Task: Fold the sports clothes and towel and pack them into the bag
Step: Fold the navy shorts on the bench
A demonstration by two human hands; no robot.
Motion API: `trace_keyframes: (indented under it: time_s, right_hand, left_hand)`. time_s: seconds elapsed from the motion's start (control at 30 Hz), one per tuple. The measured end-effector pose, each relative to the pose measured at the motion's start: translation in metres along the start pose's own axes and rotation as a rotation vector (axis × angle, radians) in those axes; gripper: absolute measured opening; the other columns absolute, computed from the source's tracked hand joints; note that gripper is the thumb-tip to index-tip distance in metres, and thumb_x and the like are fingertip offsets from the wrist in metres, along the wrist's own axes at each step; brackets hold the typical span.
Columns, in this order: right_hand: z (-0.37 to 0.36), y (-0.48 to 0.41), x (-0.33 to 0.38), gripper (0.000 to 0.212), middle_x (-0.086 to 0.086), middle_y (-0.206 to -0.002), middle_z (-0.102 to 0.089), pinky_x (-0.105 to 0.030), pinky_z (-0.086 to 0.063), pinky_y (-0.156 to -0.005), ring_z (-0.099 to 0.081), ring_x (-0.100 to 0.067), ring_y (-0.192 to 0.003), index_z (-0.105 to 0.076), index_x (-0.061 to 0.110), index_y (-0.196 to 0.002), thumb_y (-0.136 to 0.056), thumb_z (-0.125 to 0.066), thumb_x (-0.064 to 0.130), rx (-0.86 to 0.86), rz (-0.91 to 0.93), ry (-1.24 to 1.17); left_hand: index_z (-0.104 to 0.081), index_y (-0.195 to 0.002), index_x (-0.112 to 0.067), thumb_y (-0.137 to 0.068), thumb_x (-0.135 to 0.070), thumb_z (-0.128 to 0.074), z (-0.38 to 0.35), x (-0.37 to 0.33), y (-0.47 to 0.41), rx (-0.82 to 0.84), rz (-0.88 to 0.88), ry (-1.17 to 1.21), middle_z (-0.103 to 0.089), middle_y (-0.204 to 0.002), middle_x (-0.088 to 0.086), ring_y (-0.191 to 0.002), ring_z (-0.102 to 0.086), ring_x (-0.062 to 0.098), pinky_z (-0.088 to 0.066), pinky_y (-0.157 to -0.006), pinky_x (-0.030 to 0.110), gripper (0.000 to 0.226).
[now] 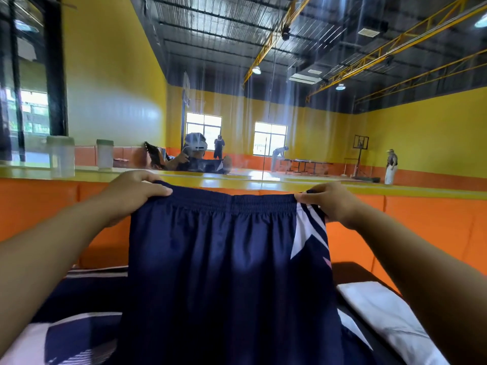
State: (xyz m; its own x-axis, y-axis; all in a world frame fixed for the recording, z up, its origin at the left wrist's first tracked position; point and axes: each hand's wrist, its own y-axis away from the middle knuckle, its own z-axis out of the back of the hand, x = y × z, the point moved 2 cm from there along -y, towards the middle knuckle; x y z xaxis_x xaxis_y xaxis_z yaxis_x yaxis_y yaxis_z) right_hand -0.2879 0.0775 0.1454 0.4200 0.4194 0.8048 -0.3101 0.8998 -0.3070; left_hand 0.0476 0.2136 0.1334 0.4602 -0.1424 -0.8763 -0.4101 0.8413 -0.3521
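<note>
Navy sports shorts [218,259] with a white and navy side panel hang upright in front of me, held by the elastic waistband. My left hand [134,193] grips the waistband's left end, and my right hand [332,201] pinches its right end. Below the shorts lies a navy and white jersey [68,335] at the lower left. A folded white towel [387,317] lies at the lower right on a dark surface. No bag is in view.
An orange padded wall [421,219] with a yellow ledge [237,181] stands right behind the shorts. Two plastic containers [61,156] stand on the ledge at the left. Beyond the glass is a sports hall with several people and a table tennis table [305,164].
</note>
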Motion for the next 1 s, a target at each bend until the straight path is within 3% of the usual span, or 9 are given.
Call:
trace_keyframes:
  time_s: [0.07, 0.13, 0.23, 0.3, 0.4, 0.57, 0.77, 0.87, 1.0]
  right_hand:
    - [-0.013, -0.003, -0.012, 0.025, -0.016, -0.068, -0.058, -0.03, -0.041, -0.054, -0.05, -0.024, -0.057, -0.067, -0.005, -0.084, -0.085, -0.07, 0.019, -0.034, -0.085, -0.043]
    - [-0.026, -0.003, -0.022, 0.02, -0.018, -0.068, -0.049, -0.029, -0.031, -0.052, -0.041, -0.024, -0.059, -0.063, 0.0, -0.077, -0.084, -0.069, 0.018, -0.053, -0.111, -0.01]
    - [-0.048, -0.002, -0.031, 0.036, -0.009, -0.055, -0.033, -0.026, -0.019, -0.048, -0.026, -0.018, -0.049, -0.041, 0.009, -0.058, -0.084, -0.065, 0.015, -0.055, -0.111, 0.071]
    - [-0.063, 0.001, -0.03, 0.043, -0.005, -0.051, -0.028, -0.028, -0.017, -0.05, -0.023, -0.018, -0.049, -0.034, 0.012, -0.052, -0.083, -0.064, 0.014, -0.05, -0.088, 0.086]
    - [-0.083, 0.003, -0.027, 0.04, -0.008, -0.055, -0.03, -0.03, -0.019, -0.054, -0.026, -0.018, -0.054, -0.037, 0.01, -0.055, -0.083, -0.065, 0.017, -0.022, -0.036, 0.081]
    - [-0.108, 0.008, -0.015, 0.029, -0.013, -0.068, -0.049, -0.03, -0.032, -0.059, -0.043, -0.019, -0.063, -0.06, -0.004, -0.075, -0.085, -0.067, 0.022, 0.027, 0.032, -0.069]
    - [-0.126, 0.012, -0.006, 0.034, -0.014, -0.069, -0.051, -0.03, -0.038, -0.056, -0.047, -0.02, -0.062, -0.062, -0.004, -0.083, -0.089, -0.065, 0.029, 0.081, 0.076, -0.211]
    - [-0.121, 0.019, -0.004, 0.04, -0.013, -0.073, -0.051, -0.025, -0.043, -0.051, -0.049, -0.02, -0.061, -0.06, -0.011, -0.092, -0.093, -0.06, 0.028, 0.162, 0.085, -0.287]
    - [-0.116, 0.027, -0.003, 0.041, -0.008, -0.082, -0.057, -0.033, -0.045, -0.07, -0.056, -0.018, -0.074, -0.061, -0.006, -0.1, -0.08, -0.074, 0.027, 0.196, 0.151, -0.195]
  left_hand:
    - [-0.068, -0.084, -0.004, -0.053, -0.034, -0.082, -0.008, 0.017, 0.0, -0.037, 0.097, 0.002, -0.068, -0.093, 0.022, -0.082, -0.065, 0.03, -0.048, -0.078, 0.04, 0.046]
    - [-0.07, -0.077, -0.005, -0.045, -0.038, -0.079, -0.019, 0.031, 0.001, -0.064, 0.185, -0.003, -0.071, -0.083, 0.015, -0.08, -0.067, 0.031, -0.052, -0.078, 0.044, 0.047]
    - [-0.065, -0.069, -0.008, -0.07, -0.026, -0.077, -0.041, 0.035, 0.011, -0.085, 0.218, -0.016, -0.066, -0.073, 0.008, -0.065, -0.059, 0.024, -0.041, -0.058, 0.032, 0.022]
    - [-0.064, -0.074, -0.006, -0.076, -0.02, -0.074, -0.055, 0.037, 0.012, -0.067, 0.193, -0.039, -0.064, -0.074, 0.007, -0.063, -0.055, 0.021, -0.036, -0.056, 0.028, 0.017]
    - [-0.065, -0.082, -0.007, -0.076, -0.018, -0.075, -0.07, 0.031, 0.013, -0.003, 0.166, -0.036, -0.065, -0.078, 0.007, -0.067, -0.059, 0.019, -0.041, -0.057, 0.027, 0.016]
    - [-0.066, -0.087, -0.007, -0.078, -0.019, -0.074, -0.094, 0.02, 0.016, 0.088, 0.155, 0.015, -0.065, -0.075, 0.007, -0.061, -0.058, 0.019, -0.043, -0.053, 0.024, 0.017]
    - [-0.063, -0.095, -0.003, -0.088, -0.011, -0.063, -0.113, 0.007, 0.027, 0.219, 0.175, 0.212, -0.067, -0.087, 0.016, -0.067, -0.068, 0.028, -0.059, -0.064, 0.035, 0.011]
    - [-0.063, -0.105, 0.001, -0.09, -0.004, -0.051, -0.111, 0.005, 0.028, 0.248, 0.162, 0.262, -0.066, -0.099, 0.021, -0.076, -0.071, 0.033, -0.06, -0.063, 0.035, 0.02]
    - [-0.068, -0.089, -0.01, -0.086, 0.015, -0.033, -0.111, 0.004, 0.032, 0.341, 0.119, 0.29, -0.072, -0.087, 0.009, -0.071, -0.072, 0.025, -0.059, -0.061, 0.031, 0.043]
